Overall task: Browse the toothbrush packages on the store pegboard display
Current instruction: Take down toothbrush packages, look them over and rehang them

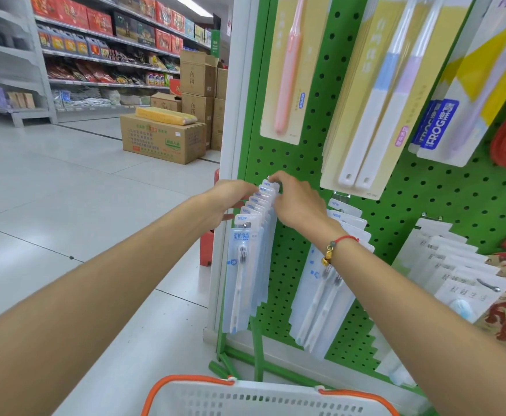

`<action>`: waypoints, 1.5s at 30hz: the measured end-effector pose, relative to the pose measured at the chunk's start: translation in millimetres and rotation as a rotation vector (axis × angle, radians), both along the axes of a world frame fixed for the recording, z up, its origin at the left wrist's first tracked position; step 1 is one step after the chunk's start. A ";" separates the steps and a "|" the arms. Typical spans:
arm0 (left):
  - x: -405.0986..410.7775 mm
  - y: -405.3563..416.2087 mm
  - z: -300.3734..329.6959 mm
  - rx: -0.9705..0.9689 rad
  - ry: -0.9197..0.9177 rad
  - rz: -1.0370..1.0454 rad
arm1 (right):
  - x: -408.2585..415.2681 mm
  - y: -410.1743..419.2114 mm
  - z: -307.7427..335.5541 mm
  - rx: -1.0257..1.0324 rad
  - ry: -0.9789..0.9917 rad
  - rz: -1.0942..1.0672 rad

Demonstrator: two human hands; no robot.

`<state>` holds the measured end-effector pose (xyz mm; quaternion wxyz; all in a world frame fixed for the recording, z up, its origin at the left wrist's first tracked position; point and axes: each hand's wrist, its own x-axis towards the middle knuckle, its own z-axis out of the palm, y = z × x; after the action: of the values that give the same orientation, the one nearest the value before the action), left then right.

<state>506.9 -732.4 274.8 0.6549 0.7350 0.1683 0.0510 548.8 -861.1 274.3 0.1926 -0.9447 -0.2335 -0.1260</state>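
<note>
A green pegboard (302, 163) carries hanging toothbrush packages. On its lower left hook hangs a row of several pale blue toothbrush packages (245, 265), each marked NEW at the top. My left hand (230, 199) touches the left side of the packages' top tabs with curled fingers. My right hand (293, 202) pinches the rearmost tabs close to the board. A second row of similar packages (326, 292) hangs to the right, partly hidden by my right forearm. Larger packs with pink (287, 67), blue and purple brushes (389, 94) hang above.
A white basket with orange handles (263, 397) sits below my arms. Cardboard boxes (161, 139) stand on the aisle floor to the left, before stocked shelves (104, 49). Red and white packages (492, 292) hang at the right edge.
</note>
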 end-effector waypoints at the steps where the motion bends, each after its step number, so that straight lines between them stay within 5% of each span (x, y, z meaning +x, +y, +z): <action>1: 0.3 -0.6 1.3 -0.006 -0.021 0.007 | 1.9 -0.1 0.7 0.019 0.007 -0.026; 7: 4.4 -10.0 11.2 -0.006 -0.036 0.052 | 18.6 1.7 6.5 -0.015 0.085 -0.121; 11: 6.2 -20.4 14.4 0.018 -0.003 0.099 | 35.8 9.1 4.5 0.176 0.197 -0.120; 23: 16.7 -18.5 10.8 0.077 0.011 0.128 | 44.8 4.5 4.6 0.274 0.182 -0.139; 31: 7.0 -18.1 16.7 0.085 0.035 0.089 | 1.2 -15.8 28.6 -0.058 0.264 -0.093; 45: -93.0 -46.8 13.5 0.317 -0.339 0.198 | -70.3 -54.7 6.7 -0.268 -0.288 -0.031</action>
<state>413.9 -779.3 288.3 0.5422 0.7893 0.1172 0.2634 478.5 -915.8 281.0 0.0276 -0.9376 -0.2588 -0.2305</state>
